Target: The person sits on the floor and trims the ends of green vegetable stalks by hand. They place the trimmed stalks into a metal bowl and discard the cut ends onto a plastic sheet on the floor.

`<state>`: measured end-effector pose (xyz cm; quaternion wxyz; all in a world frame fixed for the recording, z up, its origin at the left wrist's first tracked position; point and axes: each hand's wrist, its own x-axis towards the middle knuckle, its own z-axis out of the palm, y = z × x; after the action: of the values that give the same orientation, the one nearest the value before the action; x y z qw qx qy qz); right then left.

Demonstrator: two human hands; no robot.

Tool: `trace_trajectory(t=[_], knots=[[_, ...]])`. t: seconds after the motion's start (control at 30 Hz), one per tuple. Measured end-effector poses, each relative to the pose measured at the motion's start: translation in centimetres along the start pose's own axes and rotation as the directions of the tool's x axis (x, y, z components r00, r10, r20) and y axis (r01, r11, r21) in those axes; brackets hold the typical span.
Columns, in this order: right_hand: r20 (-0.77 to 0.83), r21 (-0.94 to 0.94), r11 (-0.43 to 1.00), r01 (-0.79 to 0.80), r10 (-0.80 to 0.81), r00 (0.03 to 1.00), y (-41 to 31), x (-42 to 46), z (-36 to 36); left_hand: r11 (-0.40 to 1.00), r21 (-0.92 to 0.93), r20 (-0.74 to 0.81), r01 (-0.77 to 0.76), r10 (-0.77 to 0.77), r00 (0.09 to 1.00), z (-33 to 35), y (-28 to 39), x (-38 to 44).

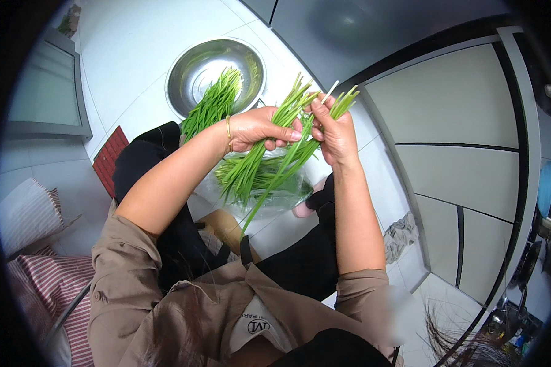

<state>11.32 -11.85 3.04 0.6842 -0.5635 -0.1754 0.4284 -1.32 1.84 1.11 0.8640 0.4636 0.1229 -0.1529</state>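
My left hand, with a thin gold-coloured bangle at the wrist, grips a bunch of garlic chives. Pale cut ends point up and away from me, and green leaves hang below the fist. Close beside it, my right hand holds a smaller bunch of chives. One white stalk sticks out between its thumb and finger. Under both hands lies a clear plastic bag with more chives, partly hidden by my hands. Beyond my left forearm, a stainless steel basin contains another heap of chives.
White floor tiles surround the basin. Pale cabinet fronts run along the right, with a crumpled grey cloth at their foot. A red mat lies left of my knee. Brown cardboard sits between my legs.
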Motion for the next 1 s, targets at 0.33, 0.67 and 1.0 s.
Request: trace_trajectory(t=[0.33, 0.67, 1.0], knots=[[-0.096, -0.105, 0.994, -0.033, 0.023, 0.995, 0.0, -0.1, -0.3, 0.998, -0.053, -0.092, 0.017, -0.021, 0.995, 0.6, 0.1, 0.4], [-0.063, -0.585, 0.797, 0.149, -0.229, 0.971, 0.7, 0.3, -1.0, 0.999, -0.024, -0.031, 0.046, -0.047, 0.998, 0.9, -0.1, 0.3], [-0.105, -0.351, 0.934, -0.070, 0.035, 0.994, -0.7, -0.3, -2.0, 0.994, -0.064, -0.200, -0.094, 0.079, 0.977, 1.0, 0.1, 0.6]])
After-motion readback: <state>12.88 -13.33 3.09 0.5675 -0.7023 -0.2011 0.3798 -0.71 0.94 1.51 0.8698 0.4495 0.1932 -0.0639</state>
